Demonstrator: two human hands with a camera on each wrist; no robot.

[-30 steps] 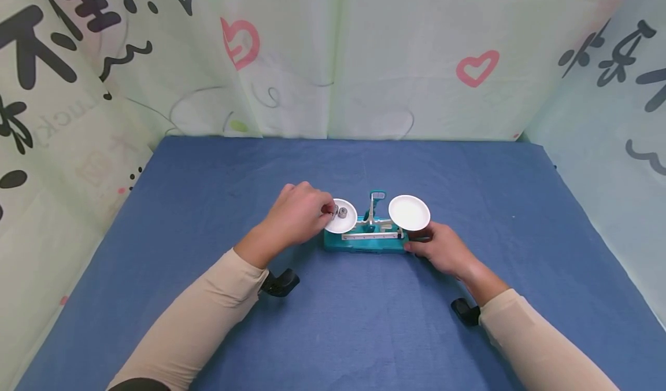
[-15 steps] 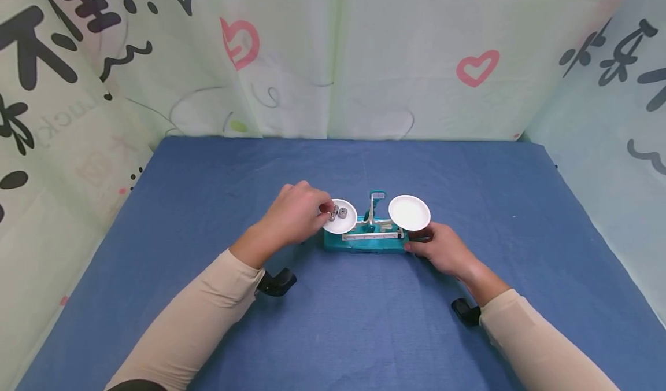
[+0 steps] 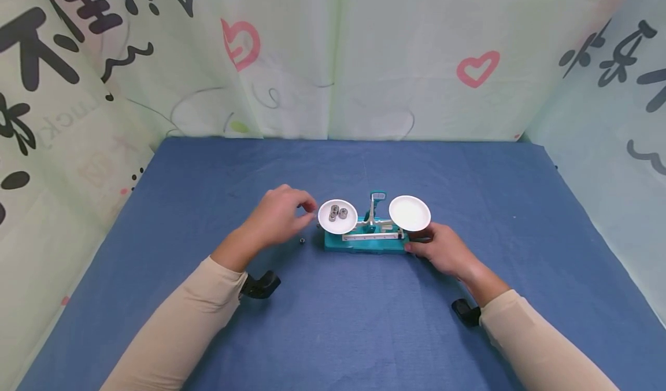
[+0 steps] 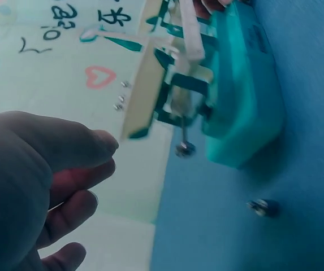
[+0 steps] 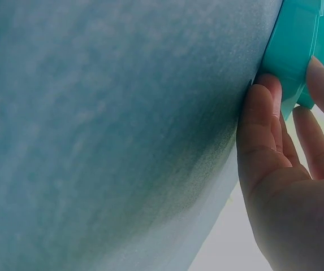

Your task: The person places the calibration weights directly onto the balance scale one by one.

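Observation:
A balance scale with a teal base [image 3: 366, 245] stands on the blue cloth. Its left white pan [image 3: 325, 224] carries 3 small metal weights [image 3: 334, 210]; the right pan [image 3: 409, 213] bears nothing. My left hand [image 3: 278, 214] is just left of the left pan, apart from it. In the left wrist view nothing lies between its thumb and fingers. Another small weight [image 3: 302, 240] sits on the cloth below that hand, seen as a metal weight [image 4: 262, 207] in the left wrist view. My right hand [image 3: 444, 249] holds the base's right end between thumb and fingers.
Blue cloth [image 3: 343, 327] covers the table. A pale printed curtain [image 3: 406, 61] with hearts and lettering hangs behind it and along both sides. A metal adjusting knob [image 4: 184, 149] sticks out from the scale's left end.
My left hand has let go of a weight in the left pan and drawn back to the left. The loose weight on the cloth is now visible. My right hand stays on the base.

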